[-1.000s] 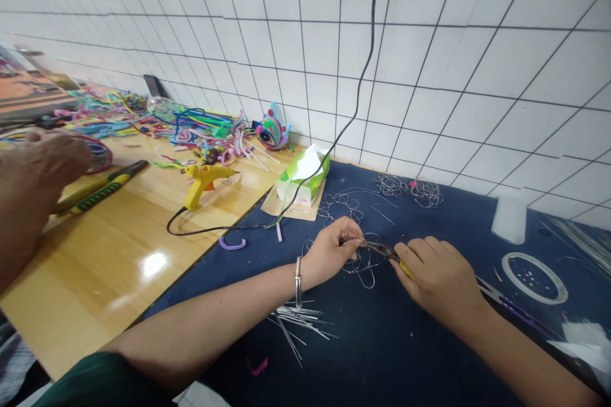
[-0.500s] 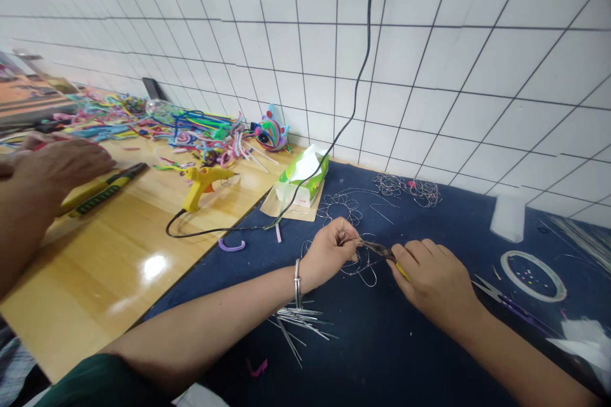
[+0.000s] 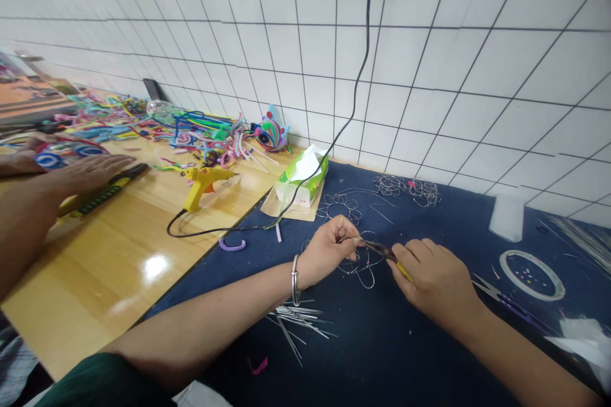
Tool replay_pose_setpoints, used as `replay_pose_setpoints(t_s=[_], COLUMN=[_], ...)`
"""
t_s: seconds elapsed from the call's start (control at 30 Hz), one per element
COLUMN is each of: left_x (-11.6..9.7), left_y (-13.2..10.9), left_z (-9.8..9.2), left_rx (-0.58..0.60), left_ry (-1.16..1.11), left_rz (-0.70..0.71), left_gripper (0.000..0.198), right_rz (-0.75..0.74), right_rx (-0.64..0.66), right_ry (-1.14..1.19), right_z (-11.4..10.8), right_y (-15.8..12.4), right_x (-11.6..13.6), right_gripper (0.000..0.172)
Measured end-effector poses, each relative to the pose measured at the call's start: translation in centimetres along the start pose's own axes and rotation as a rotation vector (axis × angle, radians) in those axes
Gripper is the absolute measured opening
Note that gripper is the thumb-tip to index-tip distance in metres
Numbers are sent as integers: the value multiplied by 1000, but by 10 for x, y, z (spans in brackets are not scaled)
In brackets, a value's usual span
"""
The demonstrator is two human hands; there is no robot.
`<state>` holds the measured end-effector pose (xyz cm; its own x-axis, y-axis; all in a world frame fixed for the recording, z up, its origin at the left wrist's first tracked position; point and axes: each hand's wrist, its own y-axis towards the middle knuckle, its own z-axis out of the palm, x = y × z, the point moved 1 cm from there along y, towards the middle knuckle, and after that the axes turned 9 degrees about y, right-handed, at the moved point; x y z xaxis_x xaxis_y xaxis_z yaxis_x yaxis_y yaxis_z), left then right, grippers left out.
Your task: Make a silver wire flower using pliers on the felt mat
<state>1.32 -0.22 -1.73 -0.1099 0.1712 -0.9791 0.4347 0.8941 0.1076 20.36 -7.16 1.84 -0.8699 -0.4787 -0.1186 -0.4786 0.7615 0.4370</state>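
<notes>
Left hand (image 3: 329, 251) pinches wire (image 3: 366, 265) inboard of mat's left edge (image 3: 191, 273); right hand (image 3: 434, 276) grips pliers (image 3: 380, 249), nose at left fingertips. Slip could nip skin; over-squeezing could kink wire.

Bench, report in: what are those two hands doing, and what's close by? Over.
Right hand gripping yellow-handled pliers. Left hand pinched at their tips, apparently holding looped wire; exact grip too small to tell. Silver rods lie nearby.

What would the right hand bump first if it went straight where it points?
Probably the left hand: the pliers in the right hand point at it, though depth is hard to judge.
</notes>
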Motion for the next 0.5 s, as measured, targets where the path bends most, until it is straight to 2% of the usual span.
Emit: replay_pose_setpoints(t_s=[0.5], left_x=[-3], left_y=[1], left_z=[-1], left_rx=[42], left_ry=[62], left_rz=[34], left_gripper=[13], right_rz=[18], right_rx=[20], right_ry=[-19], right_z=[-7], right_y=[1], right_x=[1], right_gripper=[18])
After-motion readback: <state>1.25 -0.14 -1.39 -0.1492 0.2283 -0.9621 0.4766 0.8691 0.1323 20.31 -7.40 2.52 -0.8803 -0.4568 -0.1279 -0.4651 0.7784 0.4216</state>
